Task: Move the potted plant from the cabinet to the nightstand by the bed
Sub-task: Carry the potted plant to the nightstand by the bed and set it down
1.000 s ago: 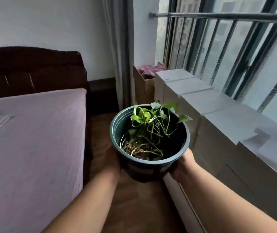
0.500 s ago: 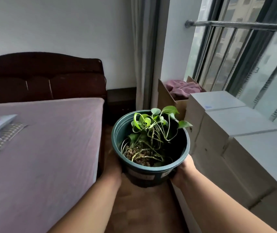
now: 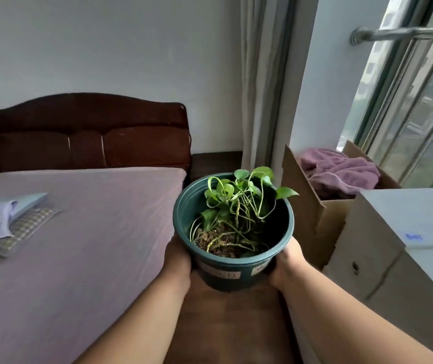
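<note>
The potted plant (image 3: pixel 232 266), a dark green plastic pot with a small leafy vine and bare soil, is held upright in mid-air above the wooden floor. My left hand (image 3: pixel 177 258) grips its left side and my right hand (image 3: pixel 287 262) grips its right side. The fingers of both hands are hidden behind the pot. Beyond the pot, the dark wooden nightstand (image 3: pixel 215 162) stands in the corner between the bed's headboard and the curtain; the pot covers its lower part.
The bed (image 3: pixel 78 245) with a mauve sheet fills the left, with folded clothes (image 3: pixel 5 222) on it. A cardboard box (image 3: pixel 320 214) holding a pink towel and white boxes (image 3: pixel 404 248) line the right under the barred window. A narrow floor strip runs between.
The view has advanced along the aisle toward the headboard and nightstand, which look nearer and larger. Both hands keep the same hold on the pot.
</note>
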The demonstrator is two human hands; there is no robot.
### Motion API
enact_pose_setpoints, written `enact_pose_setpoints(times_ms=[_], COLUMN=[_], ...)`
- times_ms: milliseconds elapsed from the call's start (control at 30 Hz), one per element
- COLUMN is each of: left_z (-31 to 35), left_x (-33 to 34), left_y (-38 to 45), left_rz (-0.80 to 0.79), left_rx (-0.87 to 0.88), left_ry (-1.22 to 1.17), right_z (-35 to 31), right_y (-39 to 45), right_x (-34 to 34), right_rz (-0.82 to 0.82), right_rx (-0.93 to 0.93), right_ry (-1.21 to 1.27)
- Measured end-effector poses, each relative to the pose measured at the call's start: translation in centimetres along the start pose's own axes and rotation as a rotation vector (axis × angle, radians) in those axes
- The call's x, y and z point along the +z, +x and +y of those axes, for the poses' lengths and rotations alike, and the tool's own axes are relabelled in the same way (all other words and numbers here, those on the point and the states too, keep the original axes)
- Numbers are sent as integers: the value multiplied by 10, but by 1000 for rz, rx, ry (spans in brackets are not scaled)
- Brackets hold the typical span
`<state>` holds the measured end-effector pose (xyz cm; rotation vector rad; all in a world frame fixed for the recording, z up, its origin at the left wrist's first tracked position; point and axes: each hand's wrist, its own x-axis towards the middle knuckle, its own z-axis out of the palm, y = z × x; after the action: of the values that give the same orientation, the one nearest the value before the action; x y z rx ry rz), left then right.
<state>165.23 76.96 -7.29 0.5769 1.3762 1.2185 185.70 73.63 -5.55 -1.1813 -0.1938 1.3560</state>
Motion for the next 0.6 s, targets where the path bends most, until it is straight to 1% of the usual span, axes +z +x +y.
enact_pose_setpoints(times_ms=[167,300,467,600], left_z=[30,59,82,96], left_x=[51,84,104,119], left_y=[73,126,203,282], left_rz=[76,99,130,109], left_rx=[5,-1,13,-14], left_ry=[-25,-29,-25,-46], right_z=[-40,-68,-82,-83], right_y=[89,148,224,293], right_x=[42,76,125,168], right_rz=[-49,-73,-76,-64], right_rx=[65,70,135,124], right_ry=[-71,-99,-101,-92])
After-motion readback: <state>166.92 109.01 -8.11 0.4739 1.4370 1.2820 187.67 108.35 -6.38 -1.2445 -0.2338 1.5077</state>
